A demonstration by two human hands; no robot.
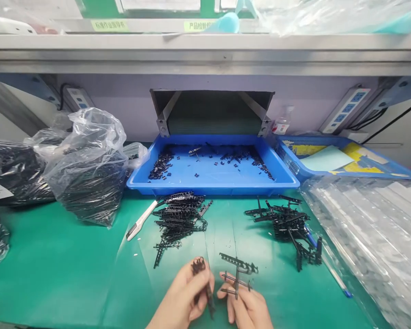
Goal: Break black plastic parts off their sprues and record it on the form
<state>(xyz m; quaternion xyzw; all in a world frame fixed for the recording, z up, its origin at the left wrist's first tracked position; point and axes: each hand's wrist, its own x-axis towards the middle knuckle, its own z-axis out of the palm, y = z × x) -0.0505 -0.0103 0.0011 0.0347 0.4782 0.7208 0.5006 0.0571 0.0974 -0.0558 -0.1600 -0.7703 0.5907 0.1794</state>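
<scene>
Frame [237, 282], black and thin with side bars, is in the right hand [244, 307]. The fingers there are bent and half open, with the tips pinching the low bars. A long toothed bar sticks out at the top of it. Just beside, at 9 o'clock, the left hand [191, 292] is curled tight around a black strip [210, 301]. A lumpy black end pokes out over its thumb.

From the hands, a pile of black strips [180, 218] is near, at 11 o'clock, on the green table [71, 269]. A messy pile of black frames [289, 224] is at 2 o'clock. A white knife [142, 221] lies at 10 o'clock, by the first pile. A pen [334, 272] lies at 3 o'clock, next to the other pile.

Farther off at 12 o'clock is a blue tray [212, 186] with small black bits in it. Clear bags [89, 183] full of black stuff stand at 10 o'clock. A blue basket [289, 157] with paper [327, 158] in it is between 1 and 2 o'clock. Clear plastic trays [370, 228] lie toward 2 and 3 o'clock.
</scene>
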